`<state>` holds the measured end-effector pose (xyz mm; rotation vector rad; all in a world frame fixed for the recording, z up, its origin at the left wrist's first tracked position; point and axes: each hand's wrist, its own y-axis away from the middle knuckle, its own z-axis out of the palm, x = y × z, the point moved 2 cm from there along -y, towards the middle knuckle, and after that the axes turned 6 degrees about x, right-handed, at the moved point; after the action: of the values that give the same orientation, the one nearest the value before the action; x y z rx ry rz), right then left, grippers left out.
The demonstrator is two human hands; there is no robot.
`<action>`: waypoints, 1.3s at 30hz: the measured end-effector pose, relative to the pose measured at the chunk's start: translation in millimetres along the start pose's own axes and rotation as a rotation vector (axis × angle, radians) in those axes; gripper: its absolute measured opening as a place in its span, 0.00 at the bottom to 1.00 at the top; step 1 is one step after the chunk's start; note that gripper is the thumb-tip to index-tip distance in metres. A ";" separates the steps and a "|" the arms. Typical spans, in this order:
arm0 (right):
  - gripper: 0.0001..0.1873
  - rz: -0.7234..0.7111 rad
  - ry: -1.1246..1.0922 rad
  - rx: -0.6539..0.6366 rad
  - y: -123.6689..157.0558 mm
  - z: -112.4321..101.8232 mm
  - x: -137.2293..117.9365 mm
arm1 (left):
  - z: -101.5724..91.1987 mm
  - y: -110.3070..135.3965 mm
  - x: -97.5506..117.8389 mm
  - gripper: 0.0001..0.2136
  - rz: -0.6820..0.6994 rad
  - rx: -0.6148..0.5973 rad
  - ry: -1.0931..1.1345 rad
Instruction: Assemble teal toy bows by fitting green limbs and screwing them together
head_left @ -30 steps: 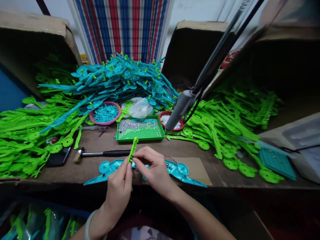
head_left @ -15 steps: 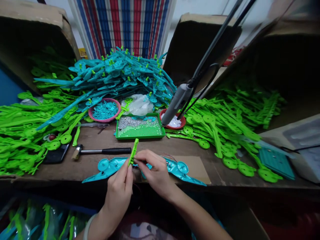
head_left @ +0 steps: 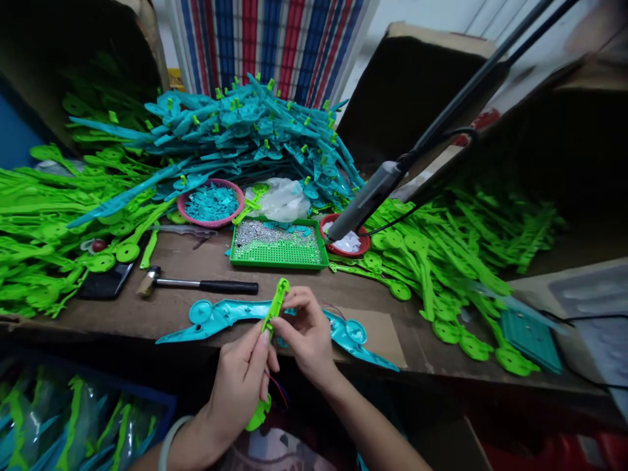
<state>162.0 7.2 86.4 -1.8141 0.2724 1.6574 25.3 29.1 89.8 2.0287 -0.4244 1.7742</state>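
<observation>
Gripped in closed left hand (head_left: 243,379) — green lever (head_left: 275,304), long axis slanting up and away, above teal shell (head_left: 216,314) at bench (head_left: 196,258) edge. Pinched near upper end by right hand (head_left: 307,333) fingertips, just right of it.

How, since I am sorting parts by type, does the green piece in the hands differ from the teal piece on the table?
The green piece is lime; the teal piece is blue-green. The green piece is held tilted up by the left hand and right hand; the teal piece lies flat on the table. The green piece looks slimmer than the teal piece. Both are long plastic mouldings with round ends.
</observation>
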 end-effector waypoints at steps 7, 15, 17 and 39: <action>0.10 0.552 -0.301 -0.185 -3.9 23.2 -10.8 | -21.4 1.2 -8.6 0.14 0.160 -0.008 -0.104; 0.09 0.424 -0.051 -0.709 -65.6 109.9 -12.1 | -105.5 4.2 -23.6 0.19 -0.068 0.142 -0.034; 0.12 0.214 0.202 -0.843 -84.1 137.6 -5.4 | -132.9 3.7 -29.3 0.19 -0.150 0.288 0.075; 0.17 0.007 0.616 -0.818 -53.8 97.3 -8.7 | -167.8 -56.6 -65.8 0.21 -0.489 0.229 0.229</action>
<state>111.8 103.0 113.7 -2.9201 -0.1842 1.2378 -101.7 158.3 36.6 1.8313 0.3339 1.7631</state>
